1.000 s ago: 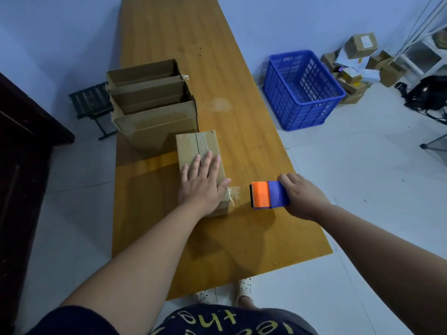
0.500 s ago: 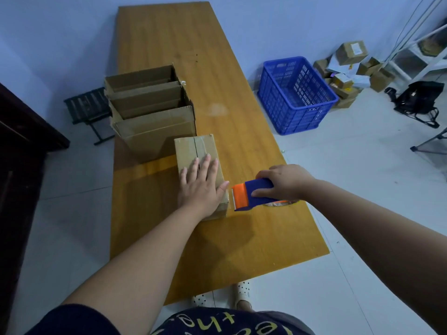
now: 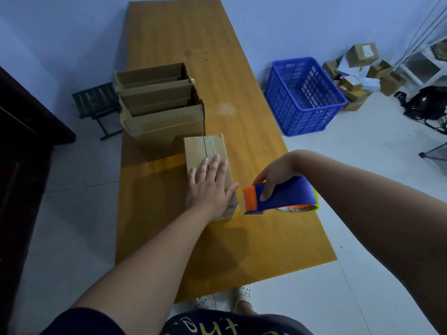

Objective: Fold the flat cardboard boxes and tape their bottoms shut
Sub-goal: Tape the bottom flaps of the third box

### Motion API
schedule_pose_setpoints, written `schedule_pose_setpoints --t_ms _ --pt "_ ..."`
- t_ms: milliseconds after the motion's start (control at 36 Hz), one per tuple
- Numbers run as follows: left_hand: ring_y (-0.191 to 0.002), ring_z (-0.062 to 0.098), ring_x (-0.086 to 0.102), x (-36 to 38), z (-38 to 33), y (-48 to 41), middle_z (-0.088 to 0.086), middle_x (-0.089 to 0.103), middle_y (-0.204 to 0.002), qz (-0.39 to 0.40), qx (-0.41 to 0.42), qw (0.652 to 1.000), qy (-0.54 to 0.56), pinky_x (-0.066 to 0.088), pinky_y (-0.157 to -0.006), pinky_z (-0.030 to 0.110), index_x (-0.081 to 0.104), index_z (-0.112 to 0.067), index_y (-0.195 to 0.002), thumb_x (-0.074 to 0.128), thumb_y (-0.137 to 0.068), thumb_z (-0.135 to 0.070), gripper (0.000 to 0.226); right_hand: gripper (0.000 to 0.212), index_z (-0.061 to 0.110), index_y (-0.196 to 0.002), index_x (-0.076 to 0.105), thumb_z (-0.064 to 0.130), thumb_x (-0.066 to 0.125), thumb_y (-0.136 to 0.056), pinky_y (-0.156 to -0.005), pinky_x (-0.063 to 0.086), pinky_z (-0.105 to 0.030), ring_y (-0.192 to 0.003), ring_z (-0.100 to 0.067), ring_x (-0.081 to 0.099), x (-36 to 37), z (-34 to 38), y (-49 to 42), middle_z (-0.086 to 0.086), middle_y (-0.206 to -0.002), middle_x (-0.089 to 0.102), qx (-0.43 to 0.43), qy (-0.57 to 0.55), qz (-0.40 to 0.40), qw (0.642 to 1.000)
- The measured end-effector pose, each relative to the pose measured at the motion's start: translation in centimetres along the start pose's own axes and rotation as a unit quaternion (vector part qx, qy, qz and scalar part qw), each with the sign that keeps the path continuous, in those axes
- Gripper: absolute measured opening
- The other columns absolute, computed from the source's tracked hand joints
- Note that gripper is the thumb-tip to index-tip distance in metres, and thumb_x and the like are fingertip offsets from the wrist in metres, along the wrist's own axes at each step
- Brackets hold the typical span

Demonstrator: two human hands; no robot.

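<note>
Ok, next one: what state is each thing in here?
Small box: flaps folded shut, pressed down on the table.
Left hand: flat on the small box, fingers straight.
Tape dispenser: off the box, beside its near end.
Right hand: grips the tape dispenser.
Three boxes behind: standing, tops open.
Blue crate: looks empty.

We note blue plastic crate (image 3: 307, 119) on floor, right of desk (image 3: 174, 32). Past it, heap of small parcels (image 3: 358, 68) by wall, white shelf (image 3: 422, 68), black bag (image 3: 428, 105). Left of desk: dark folding stool (image 3: 96, 100), dark cabinet (image 3: 24, 153).
</note>
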State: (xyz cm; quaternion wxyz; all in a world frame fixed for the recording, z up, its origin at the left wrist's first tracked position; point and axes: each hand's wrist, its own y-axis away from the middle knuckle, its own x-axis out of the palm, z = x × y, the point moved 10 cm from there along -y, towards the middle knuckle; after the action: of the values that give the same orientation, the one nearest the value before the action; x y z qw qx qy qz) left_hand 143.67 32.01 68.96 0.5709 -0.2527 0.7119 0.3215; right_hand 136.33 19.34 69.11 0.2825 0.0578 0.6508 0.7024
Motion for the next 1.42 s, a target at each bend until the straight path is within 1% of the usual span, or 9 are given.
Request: schedule_pose_setpoints --t_ms 139,222,278,389,806,1139,1250,1333,1417 --pt "-0.147 0.022 -0.011 -0.1 0.0 0.1 -0.001 -0.012 -0.161 -0.002 0.002 1.0 0.0 -0.003 -0.117 0.045 -0.007 -0.024 -0.153 0.011 -0.097 -0.06 0.069 0.051 0.026 -0.128 0.053 0.034 0.072 -0.081 -0.097 0.049 -0.049 -0.11 -0.032 0.061 1.0 -0.4 -0.7 -0.009 -0.12 0.063 0.027 -0.016 0.07 0.997" --pt "-0.147 0.022 -0.012 -0.1 -0.1 0.1 -0.001 -0.013 -0.161 0.0 0.003 1.0 0.002 -0.003 -0.117 0.045 -0.007 -0.024 -0.153 0.011 -0.097 -0.06 0.069 0.07 0.024 -0.124 0.057 0.048 0.075 -0.061 -0.082 0.052 -0.039 -0.104 -0.029 0.063 0.4 -0.7 -1.5 -0.008 -0.114 0.066 0.05 0.002 0.032 0.998" --pt "-0.147 0.023 -0.011 -0.2 -0.1 0.1 -0.001 -0.013 -0.161 0.001 0.005 1.0 -0.001 -0.003 -0.117 0.045 -0.007 -0.024 -0.153 0.011 -0.096 -0.06 0.069 0.08 0.024 -0.122 0.057 0.058 0.074 -0.051 -0.082 0.053 -0.038 -0.102 -0.028 0.064 0.0 -0.9 -2.0 -0.006 -0.112 0.067 0.06 0.015 0.015 0.998" --pt "-0.147 0.023 -0.011 -0.2 -0.1 0.1 -0.001 -0.012 -0.161 0.0 0.007 1.0 -0.003 -0.001 -0.118 0.045 -0.007 -0.024 -0.153 0.012 -0.096 -0.06 0.069 0.08 0.022 -0.118 0.058 0.08 0.063 -0.063 -0.092 0.052 -0.044 -0.101 -0.028 0.065 0.0 -0.9 -2.0 -0.005 -0.108 0.068 0.068 0.028 0.006 0.997" --pt "-0.147 0.022 -0.012 -0.3 -0.1 0.0 -0.001 -0.013 -0.161 0.003 0.01 1.0 -0.005 -0.003 -0.117 0.045 -0.008 -0.025 -0.153 0.011 -0.096 -0.06 0.069 0.06 0.019 -0.131 0.048 0.061 0.053 -0.088 -0.097 0.047 -0.045 -0.108 -0.027 0.057 1.0 1.3 -2.7 -0.006 -0.121 0.058 0.034 0.029 -0.02 0.999" --pt "-0.147 0.022 -0.012 -0.4 -0.3 0.3 -0.001 -0.014 -0.16 0.011 0.011 1.0 -0.011 -0.002 -0.119 0.045 -0.01 -0.024 -0.152 0.009 -0.096 -0.06 0.069 0.058 0.018 -0.142 0.038 0.052 0.046 -0.096 -0.083 0.041 -0.039 -0.115 -0.029 0.05 0.4 2.9 -2.0 -0.009 -0.133 0.049 0.016 0.093 -0.093 0.991" --pt "-0.147 0.021 -0.014 -0.2 -0.2 0.2 -0.002 -0.015 -0.16 0.019 0.016 1.0 0.003 -0.004 -0.119 0.045 -0.01 -0.025 -0.152 0.01 -0.096 -0.059 0.069 0.042 0.02 -0.131 0.048 0.041 0.047 -0.096 -0.075 0.043 -0.037 -0.098 -0.026 0.055 0.6 0.1 -2.1 -0.006 -0.11 0.057 0.081 0.224 -0.207 0.949" --pt "-0.147 0.021 -0.015 0.0 -0.2 0.1 -0.002 -0.016 -0.16 0.021 0.015 1.0 0.008 -0.005 -0.119 0.045 -0.011 -0.025 -0.152 0.009 -0.096 -0.059 0.069 0.049 0.02 -0.136 0.043 0.049 0.04 -0.097 -0.077 0.048 -0.036 -0.102 -0.026 0.057 3.5 -4.8 -3.4 -0.006 -0.117 0.058 0.139 0.136 -0.21 0.958" --pt "-0.147 0.021 -0.015 0.1 -0.2 -0.1 -0.002 -0.016 -0.16 0.019 0.009 1.0 0.007 -0.004 -0.119 0.046 -0.01 -0.025 -0.153 0.009 -0.096 -0.059 0.069 0.049 0.024 -0.133 0.039 0.056 0.039 -0.096 -0.067 0.045 -0.034 -0.088 -0.023 0.055 4.1 -6.1 -3.4 -0.003 -0.1 0.055 0.14 0.07 -0.281 0.947"
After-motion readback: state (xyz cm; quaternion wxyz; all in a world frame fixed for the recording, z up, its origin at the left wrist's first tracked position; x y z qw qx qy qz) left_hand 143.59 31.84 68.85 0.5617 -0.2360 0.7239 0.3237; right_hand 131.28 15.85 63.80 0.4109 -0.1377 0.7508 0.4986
